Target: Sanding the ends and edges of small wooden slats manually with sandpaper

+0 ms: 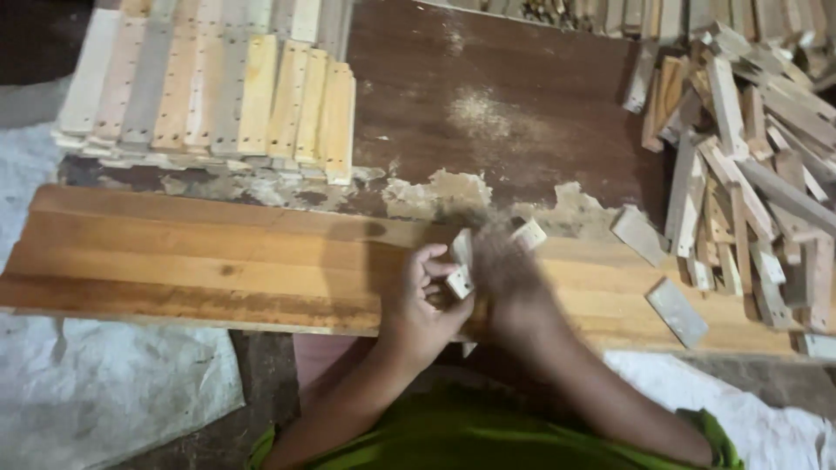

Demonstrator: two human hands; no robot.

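Just wooden block [459, 280] within left grip [424, 305]

left hand [424, 300] curled, right hand [505, 270] blurred

Open: I see bare tabletop [488, 96] ahead.
Left: stacked slats [209, 96] block.
Right: scrap pile [749, 165] blocks.

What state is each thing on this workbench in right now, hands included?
Left hand: fingers closed on small wooden blocks, held above the plank.
Right hand: motion-blurred; grip cannot be told.
Small block: at the blurred right hand; held or loose, unclear.
Stacked drilled slats: piled neatly, lying flat.
Heap of wood offcuts: jumbled, loose.
Long plank: lying flat along the bench edge.
Sawdust: scattered on the dark tabletop.
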